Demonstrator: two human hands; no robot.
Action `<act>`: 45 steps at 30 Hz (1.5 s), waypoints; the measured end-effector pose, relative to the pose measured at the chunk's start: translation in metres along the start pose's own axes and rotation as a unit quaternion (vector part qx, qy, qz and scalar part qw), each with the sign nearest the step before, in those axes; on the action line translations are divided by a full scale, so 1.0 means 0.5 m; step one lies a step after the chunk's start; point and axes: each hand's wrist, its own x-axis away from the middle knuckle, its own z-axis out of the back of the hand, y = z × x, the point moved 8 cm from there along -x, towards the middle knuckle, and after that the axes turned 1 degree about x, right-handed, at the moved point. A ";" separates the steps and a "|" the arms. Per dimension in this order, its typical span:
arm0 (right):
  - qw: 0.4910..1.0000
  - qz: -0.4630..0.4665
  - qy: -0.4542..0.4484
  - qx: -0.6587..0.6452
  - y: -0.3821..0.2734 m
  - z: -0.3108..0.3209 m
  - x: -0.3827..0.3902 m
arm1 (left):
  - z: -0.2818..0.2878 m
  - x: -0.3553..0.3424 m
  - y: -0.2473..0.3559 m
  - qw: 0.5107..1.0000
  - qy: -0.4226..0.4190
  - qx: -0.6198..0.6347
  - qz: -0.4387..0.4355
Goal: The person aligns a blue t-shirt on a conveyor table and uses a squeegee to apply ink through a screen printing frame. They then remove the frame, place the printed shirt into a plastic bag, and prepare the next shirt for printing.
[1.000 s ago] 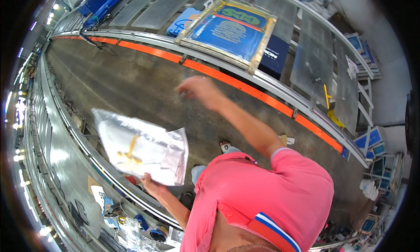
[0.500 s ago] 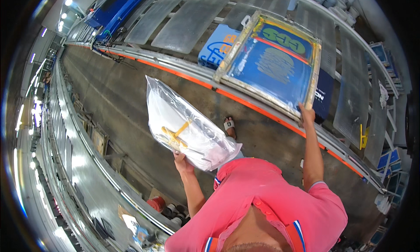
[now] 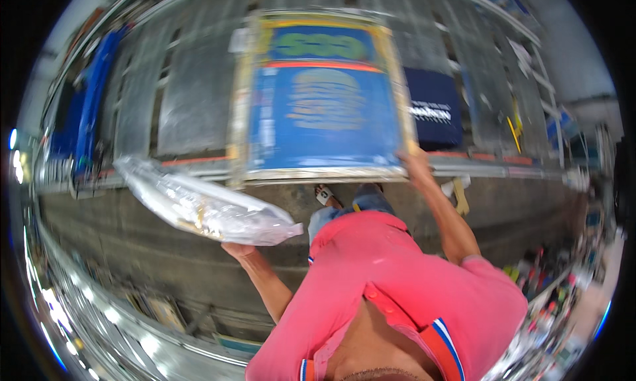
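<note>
A silk-screen frame with blue mesh, a green-and-yellow upper design and a worn pale edge lies over the flat grey platens. My right hand is closed on its near right corner. Off to the left, a clear plastic bag with white contents and a bit of yellow is tilted in the air. My left hand grips its lower edge from beneath, the fingers mostly hidden by the bag. Just right of the frame is a dark navy cloth panel with white print.
Long grey platens run along the table behind a metal rail with orange strips. A blue machine part stands at the left. At the right lies a yellow tool. Another metal rail curves behind me, across the floor.
My view has turned toward the table, so the screen frame now appears squarer and more central. The bag has swung left and flatter in my left hand. The light blue printed panel no longer shows.
</note>
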 end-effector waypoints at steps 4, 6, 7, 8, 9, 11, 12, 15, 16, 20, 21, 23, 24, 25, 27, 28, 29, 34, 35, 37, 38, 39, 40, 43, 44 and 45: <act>0.999 0.021 0.007 0.045 -0.004 -0.275 -0.078 | -0.013 -0.078 -0.021 0.972 -0.224 0.054 0.045; 0.996 0.005 -0.005 0.083 -0.057 -0.408 -0.035 | -0.047 -0.065 -0.001 0.949 -0.306 0.031 0.068; 0.995 -0.009 -0.003 0.096 -0.073 -0.454 -0.030 | -0.067 -0.057 0.001 0.935 -0.345 0.022 0.073; 0.994 -0.023 -0.007 0.108 -0.091 -0.499 -0.021 | -0.057 -0.063 0.009 0.947 -0.304 -0.107 -0.009; 0.991 -0.027 -0.018 0.130 -0.110 -0.547 -0.010 | -0.041 -0.059 0.019 0.934 -0.252 -0.234 -0.092; 0.987 -0.025 -0.038 0.152 -0.131 -0.641 -0.006 | -0.032 -0.049 0.028 0.934 -0.200 -0.268 -0.127; 0.985 -0.041 -0.058 0.155 -0.136 -0.689 0.007 | -0.026 -0.041 0.025 0.960 -0.199 -0.178 -0.083; 0.982 -0.065 -0.070 0.163 -0.124 -0.817 0.041 | -0.010 -0.006 0.008 0.995 -0.102 0.018 0.008; 0.982 -0.063 -0.071 0.161 -0.111 -0.857 0.054 | 0.009 0.001 0.013 0.996 -0.089 -0.001 -0.007; 0.989 -0.049 -0.067 0.125 -0.074 -0.922 0.075 | 0.074 0.012 0.029 0.996 -0.050 -0.049 -0.045; 0.992 0.002 0.024 0.124 -0.055 -0.923 0.041 | 0.068 0.006 0.028 0.997 -0.047 -0.049 -0.042; 0.979 -0.018 -0.186 0.084 -0.003 -0.920 -0.006 | 0.089 0.022 0.025 0.999 0.000 -0.030 -0.037; 0.977 -0.015 -0.212 0.024 -0.038 -0.839 0.023 | 0.118 0.032 0.024 0.999 -0.019 -0.004 -0.041; 0.976 -0.050 -0.213 0.018 0.022 -0.782 -0.033 | 0.124 0.026 0.023 0.998 -0.057 0.013 -0.037; 0.955 -0.219 -0.130 -0.149 0.077 -0.596 -0.034 | 0.163 0.029 0.038 0.993 -0.094 0.037 -0.061; 0.937 -0.249 -0.063 -0.236 0.104 -0.511 -0.057 | 0.171 0.024 0.043 0.991 -0.108 0.039 -0.073; 0.921 -0.275 -0.017 -0.277 0.155 -0.453 -0.102 | 0.162 0.015 0.050 0.988 -0.127 0.038 -0.078; 0.908 -0.293 0.035 -0.298 0.142 -0.490 -0.130 | 0.187 -0.030 0.091 0.993 -0.068 0.049 -0.080; 0.906 -0.317 0.035 -0.277 0.149 -0.506 -0.134 | 0.168 -0.036 0.093 0.991 -0.098 0.062 -0.064; 0.921 -0.316 -0.065 -0.217 0.132 -0.533 -0.151 | 0.148 -0.036 0.105 0.993 -0.086 0.045 -0.072; 0.924 -0.312 -0.112 -0.189 0.121 -0.543 -0.160 | 0.144 -0.038 0.114 0.994 -0.050 0.013 -0.094; 0.887 -0.313 -0.185 -0.285 0.077 -0.566 -0.172 | 0.133 -0.036 0.112 0.994 -0.016 -0.018 -0.110; 0.841 -0.299 -0.249 -0.376 -0.004 -0.573 -0.179 | 0.112 -0.037 0.089 0.992 0.012 -0.044 -0.118; 0.778 -0.116 -0.293 -0.543 -0.395 -0.490 -0.144 | 0.062 0.008 0.054 0.997 0.002 -0.037 -0.071; 0.786 -0.045 -0.277 -0.551 -0.465 -0.407 -0.182 | 0.041 0.014 0.035 0.997 0.019 -0.020 -0.069; 0.740 0.046 -0.310 -0.595 -0.581 -0.311 -0.162 | 0.043 -0.002 0.018 0.997 -0.046 0.038 -0.052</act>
